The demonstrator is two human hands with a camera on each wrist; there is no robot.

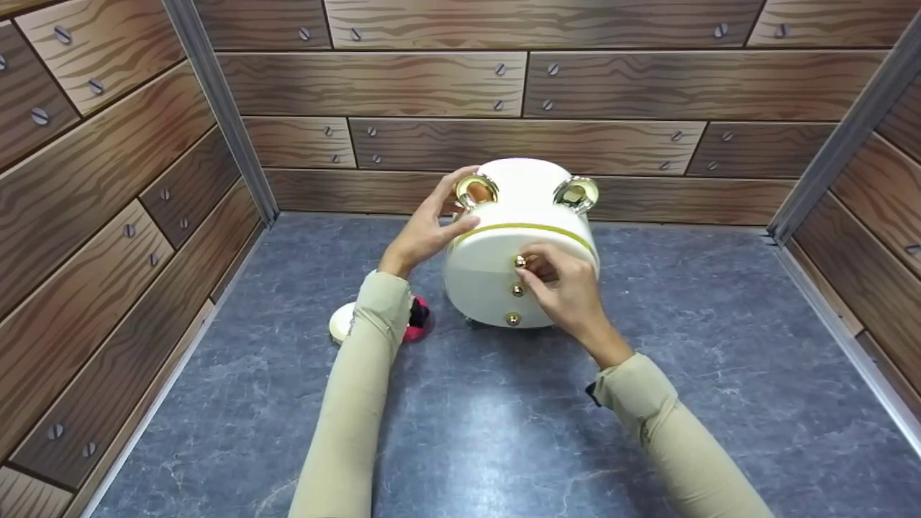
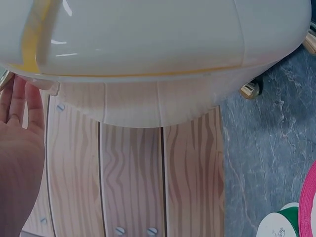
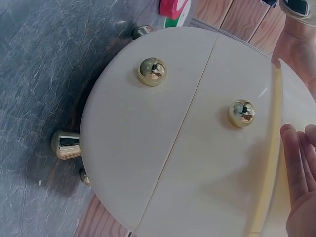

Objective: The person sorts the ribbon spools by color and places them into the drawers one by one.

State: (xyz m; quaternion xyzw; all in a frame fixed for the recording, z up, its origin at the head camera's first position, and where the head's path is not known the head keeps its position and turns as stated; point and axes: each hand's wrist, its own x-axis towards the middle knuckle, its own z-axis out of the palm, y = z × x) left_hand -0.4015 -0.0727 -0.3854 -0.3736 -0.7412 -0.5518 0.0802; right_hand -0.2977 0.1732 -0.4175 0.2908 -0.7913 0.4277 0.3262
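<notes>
white case (image 1: 489, 252), rounded and gold-trimmed, stands on its gold feet (image 3: 66, 144) on the blue-grey marbled desk (image 1: 475, 439), in front of the wood-patterned back wall (image 1: 388, 144). small gold knobs (image 1: 516, 291) run in a column down the front of the case, below its yellow band (image 1: 529, 226), and two gold ears (image 1: 591, 191) stick out near its top. the right hand (image 1: 572, 291) is at the front of the case, its grip together on the uppermost knob (image 1: 520, 262), thumb and forefinger pinching it in the head view; the right wrist view does not show that contact clearly. the left hand (image 1: 424, 230) rests at the upper left of the case, its grip apart, thumb and fingers spread either side of the nearer ear. left of the case, partly behind the left sleeve (image 1: 352, 403), lie a pink round item (image 2: 304, 202) and a green-and-white item (image 2: 271, 227); what they are is hard to tell.
</notes>
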